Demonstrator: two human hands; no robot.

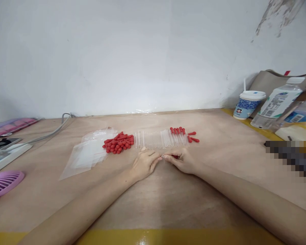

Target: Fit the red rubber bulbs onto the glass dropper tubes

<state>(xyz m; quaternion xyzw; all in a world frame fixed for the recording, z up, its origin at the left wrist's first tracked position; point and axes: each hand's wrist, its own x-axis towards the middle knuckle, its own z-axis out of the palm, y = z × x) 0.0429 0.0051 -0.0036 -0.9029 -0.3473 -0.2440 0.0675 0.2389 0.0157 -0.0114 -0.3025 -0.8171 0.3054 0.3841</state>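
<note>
My left hand (144, 164) and my right hand (184, 162) meet fingertip to fingertip above the table. Pinched in my left fingers is a thin clear glass tube (162, 156), mostly hidden by the hand. A red rubber dropper bulb (175, 157) shows between the fingers of my right hand, at the tube's end; whether the two are joined I cannot tell. Just beyond the hands lies a row of clear glass tubes (151, 139). Several at its right end carry red bulbs (177, 130). Left of the row is a heap of red rubber bulbs (119, 143).
Clear plastic bags (79, 158) lie left of the heap. A few red-bulbed pieces (194, 139) rest right of the row. A paper cup (247, 105), bottle (277, 102) and bag (264, 80) stand at right. A pink fan (6, 183) and cable (53, 131) are at left.
</note>
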